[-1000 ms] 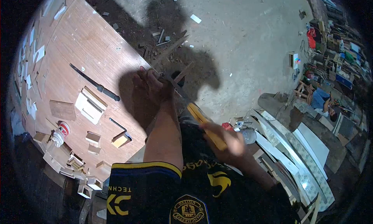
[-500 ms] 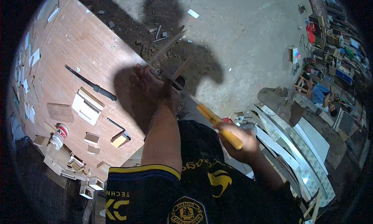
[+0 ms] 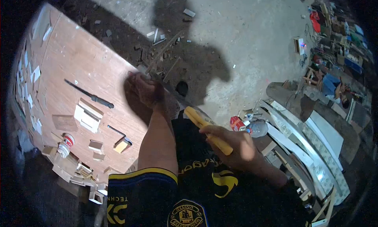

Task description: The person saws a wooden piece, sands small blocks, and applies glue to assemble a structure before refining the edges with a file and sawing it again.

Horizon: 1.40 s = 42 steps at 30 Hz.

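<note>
In my right hand (image 3: 234,144) is a handsaw with a yellow handle (image 3: 193,116), fingers wrapped round the grip. Its thin blade (image 3: 171,92) points up and left toward the table edge, close beside my left hand (image 3: 147,91). That hand is closed and pressed down at the edge of the wooden table (image 3: 106,65). Whatever lies under its fingers is mostly hidden, so I cannot make it out. A long black tool with a narrow blade (image 3: 90,95) and a small try square (image 3: 122,142) lie nearby on the tabletop.
Small wooden box pieces (image 3: 88,116) and a white-and-red container (image 3: 66,145) stand on the table. Wood scraps (image 3: 159,42) litter the floor. Long boards (image 3: 303,148), a clear plastic jug (image 3: 258,128) and a red carton (image 3: 237,124) are on the right. Another person (image 3: 330,85) is farther back.
My right hand and the saw have moved up and left, bringing the handle nearer my left hand. My left hand has shifted slightly left and down in view, still by the table edge.
</note>
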Each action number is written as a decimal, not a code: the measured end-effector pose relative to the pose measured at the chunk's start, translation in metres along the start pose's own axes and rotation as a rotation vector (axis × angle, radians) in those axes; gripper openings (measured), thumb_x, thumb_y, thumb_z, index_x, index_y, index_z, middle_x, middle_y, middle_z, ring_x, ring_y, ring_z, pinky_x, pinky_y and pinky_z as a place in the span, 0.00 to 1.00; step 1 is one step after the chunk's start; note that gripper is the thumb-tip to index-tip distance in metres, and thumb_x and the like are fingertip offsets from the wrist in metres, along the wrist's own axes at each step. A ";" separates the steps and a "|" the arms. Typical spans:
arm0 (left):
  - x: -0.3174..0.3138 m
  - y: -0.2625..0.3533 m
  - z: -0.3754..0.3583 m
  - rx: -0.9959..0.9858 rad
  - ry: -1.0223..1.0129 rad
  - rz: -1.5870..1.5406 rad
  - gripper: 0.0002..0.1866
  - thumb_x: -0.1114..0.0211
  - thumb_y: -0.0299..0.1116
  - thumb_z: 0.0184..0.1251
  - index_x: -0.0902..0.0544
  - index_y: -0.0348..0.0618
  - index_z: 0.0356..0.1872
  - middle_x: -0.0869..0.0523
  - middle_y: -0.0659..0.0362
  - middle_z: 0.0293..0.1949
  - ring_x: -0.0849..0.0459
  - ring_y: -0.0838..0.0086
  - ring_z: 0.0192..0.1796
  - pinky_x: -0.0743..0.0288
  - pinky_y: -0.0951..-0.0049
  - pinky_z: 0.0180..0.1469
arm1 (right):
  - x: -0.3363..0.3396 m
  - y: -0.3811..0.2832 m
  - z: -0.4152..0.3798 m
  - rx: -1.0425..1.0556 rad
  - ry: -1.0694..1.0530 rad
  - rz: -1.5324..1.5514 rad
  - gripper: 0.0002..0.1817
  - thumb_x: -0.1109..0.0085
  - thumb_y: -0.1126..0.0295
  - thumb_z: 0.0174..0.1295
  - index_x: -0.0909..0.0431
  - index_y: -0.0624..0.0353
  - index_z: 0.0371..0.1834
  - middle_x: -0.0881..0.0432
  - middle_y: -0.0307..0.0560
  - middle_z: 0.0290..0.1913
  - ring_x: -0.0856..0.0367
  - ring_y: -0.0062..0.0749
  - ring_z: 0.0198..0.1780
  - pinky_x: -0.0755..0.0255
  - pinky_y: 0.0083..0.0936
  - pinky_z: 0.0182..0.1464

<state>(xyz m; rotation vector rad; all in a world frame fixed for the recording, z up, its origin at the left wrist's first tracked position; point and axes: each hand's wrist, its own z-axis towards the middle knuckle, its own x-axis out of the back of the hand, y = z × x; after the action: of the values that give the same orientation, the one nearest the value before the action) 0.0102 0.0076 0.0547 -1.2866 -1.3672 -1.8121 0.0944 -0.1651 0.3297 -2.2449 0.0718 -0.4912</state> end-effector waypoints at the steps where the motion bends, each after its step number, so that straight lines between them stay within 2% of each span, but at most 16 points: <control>1: -0.008 -0.009 0.002 -0.023 0.003 -0.010 0.24 0.46 0.47 0.67 0.28 0.40 0.55 0.28 0.44 0.64 0.31 0.45 0.65 0.40 0.49 0.68 | 0.004 0.002 -0.001 -0.018 -0.040 -0.006 0.24 0.37 0.73 0.59 0.28 0.45 0.60 0.14 0.49 0.43 0.12 0.37 0.40 0.17 0.31 0.38; 4: -0.028 -0.034 0.000 -0.170 0.033 0.051 0.25 0.46 0.49 0.68 0.27 0.39 0.55 0.30 0.44 0.67 0.33 0.45 0.68 0.44 0.50 0.70 | 0.003 -0.002 -0.013 0.048 -0.052 -0.121 0.23 0.37 0.71 0.60 0.28 0.44 0.59 0.14 0.49 0.43 0.12 0.38 0.39 0.17 0.32 0.40; 8: -0.023 -0.016 -0.002 -0.054 0.080 0.069 0.21 0.48 0.49 0.72 0.24 0.43 0.52 0.28 0.49 0.66 0.33 0.47 0.69 0.46 0.48 0.70 | -0.019 0.020 0.012 -0.092 -0.139 -0.068 0.24 0.37 0.70 0.60 0.29 0.43 0.60 0.17 0.51 0.50 0.14 0.45 0.45 0.18 0.37 0.43; 9: -0.024 -0.019 -0.002 -0.024 0.060 0.117 0.20 0.49 0.49 0.73 0.23 0.45 0.51 0.27 0.51 0.66 0.34 0.47 0.69 0.46 0.46 0.70 | -0.020 0.015 0.012 0.019 -0.062 -0.072 0.24 0.38 0.71 0.60 0.30 0.42 0.60 0.17 0.53 0.49 0.14 0.47 0.44 0.18 0.38 0.41; 13: -0.041 -0.034 -0.003 -0.026 0.104 0.017 0.18 0.50 0.48 0.73 0.23 0.47 0.50 0.27 0.54 0.66 0.33 0.48 0.69 0.47 0.44 0.69 | -0.004 0.004 0.001 0.036 -0.053 -0.054 0.26 0.39 0.72 0.60 0.31 0.42 0.62 0.17 0.55 0.48 0.14 0.47 0.44 0.17 0.37 0.40; 15: -0.035 -0.028 -0.005 -0.041 0.140 0.098 0.16 0.50 0.46 0.74 0.23 0.46 0.49 0.27 0.52 0.66 0.33 0.48 0.69 0.46 0.43 0.68 | -0.003 0.008 0.004 -0.134 -0.186 -0.070 0.27 0.38 0.72 0.60 0.32 0.41 0.63 0.17 0.55 0.48 0.14 0.46 0.42 0.17 0.36 0.40; 19: -0.035 -0.029 -0.005 -0.048 0.119 0.036 0.14 0.51 0.43 0.74 0.23 0.45 0.47 0.23 0.50 0.62 0.32 0.49 0.68 0.43 0.46 0.67 | -0.018 0.017 0.017 -0.041 -0.080 -0.061 0.27 0.37 0.71 0.59 0.32 0.41 0.63 0.17 0.55 0.48 0.13 0.45 0.42 0.17 0.36 0.40; 22: -0.045 -0.042 -0.003 -0.131 0.181 0.037 0.18 0.49 0.48 0.72 0.24 0.44 0.48 0.22 0.48 0.59 0.32 0.47 0.68 0.42 0.49 0.67 | -0.014 0.005 0.001 0.057 -0.029 -0.102 0.26 0.37 0.71 0.59 0.31 0.41 0.61 0.15 0.53 0.41 0.13 0.45 0.38 0.17 0.34 0.36; 24: -0.024 -0.018 -0.003 0.104 0.002 -0.152 0.23 0.48 0.53 0.71 0.25 0.43 0.49 0.20 0.49 0.54 0.28 0.46 0.64 0.41 0.50 0.67 | -0.013 0.008 0.002 -0.001 -0.037 -0.042 0.28 0.36 0.71 0.57 0.31 0.41 0.62 0.15 0.52 0.41 0.13 0.46 0.38 0.18 0.36 0.37; 25: -0.022 -0.017 -0.005 0.114 0.005 -0.154 0.23 0.48 0.53 0.71 0.25 0.43 0.49 0.20 0.49 0.54 0.28 0.46 0.64 0.41 0.50 0.67 | -0.015 0.009 0.012 -0.071 -0.085 -0.110 0.28 0.35 0.71 0.57 0.30 0.40 0.61 0.15 0.51 0.41 0.13 0.45 0.38 0.17 0.35 0.37; 27: -0.019 -0.016 -0.003 -0.059 0.083 -0.094 0.28 0.47 0.59 0.68 0.25 0.41 0.50 0.21 0.48 0.53 0.28 0.47 0.62 0.40 0.49 0.65 | -0.024 0.015 0.019 -0.047 -0.052 -0.129 0.27 0.35 0.71 0.57 0.30 0.40 0.60 0.15 0.51 0.41 0.13 0.46 0.38 0.17 0.35 0.37; 31: -0.017 -0.018 -0.005 -0.067 0.073 0.080 0.33 0.47 0.64 0.64 0.25 0.41 0.50 0.22 0.47 0.53 0.29 0.49 0.61 0.39 0.51 0.64 | -0.005 -0.004 -0.002 0.082 0.029 -0.080 0.24 0.35 0.69 0.58 0.29 0.40 0.58 0.14 0.49 0.38 0.13 0.45 0.36 0.18 0.35 0.34; 33: -0.010 -0.015 -0.004 0.012 -0.051 -0.009 0.37 0.45 0.68 0.60 0.26 0.41 0.50 0.23 0.46 0.55 0.31 0.50 0.63 0.40 0.50 0.65 | -0.017 0.014 0.008 0.028 0.046 -0.060 0.24 0.35 0.69 0.58 0.29 0.40 0.58 0.14 0.49 0.38 0.13 0.45 0.35 0.18 0.35 0.34; 35: -0.018 -0.015 -0.006 0.078 -0.052 -0.092 0.36 0.46 0.68 0.60 0.26 0.40 0.51 0.23 0.46 0.55 0.31 0.49 0.63 0.41 0.49 0.65 | -0.027 0.023 0.024 -0.050 0.045 -0.136 0.24 0.35 0.70 0.58 0.28 0.41 0.58 0.14 0.49 0.37 0.12 0.41 0.34 0.17 0.33 0.34; 40: -0.010 -0.005 0.003 0.179 -0.052 -0.200 0.35 0.46 0.65 0.63 0.26 0.40 0.52 0.23 0.46 0.55 0.30 0.47 0.62 0.43 0.46 0.65 | -0.018 0.008 0.006 0.001 0.046 -0.049 0.23 0.37 0.70 0.59 0.28 0.41 0.58 0.14 0.49 0.36 0.13 0.43 0.34 0.18 0.36 0.34; 42: 0.019 0.019 0.039 0.588 -0.572 -0.095 0.33 0.47 0.62 0.65 0.27 0.39 0.53 0.22 0.46 0.54 0.27 0.46 0.60 0.39 0.49 0.64 | -0.022 0.010 0.008 0.038 0.069 -0.031 0.22 0.37 0.70 0.59 0.29 0.41 0.58 0.14 0.50 0.36 0.13 0.44 0.34 0.19 0.36 0.33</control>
<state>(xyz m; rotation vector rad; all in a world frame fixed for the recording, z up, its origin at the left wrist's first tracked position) 0.0324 0.0397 0.0811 -1.4591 -2.0893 -0.9735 0.0782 -0.1619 0.3106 -2.1947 0.0626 -0.5816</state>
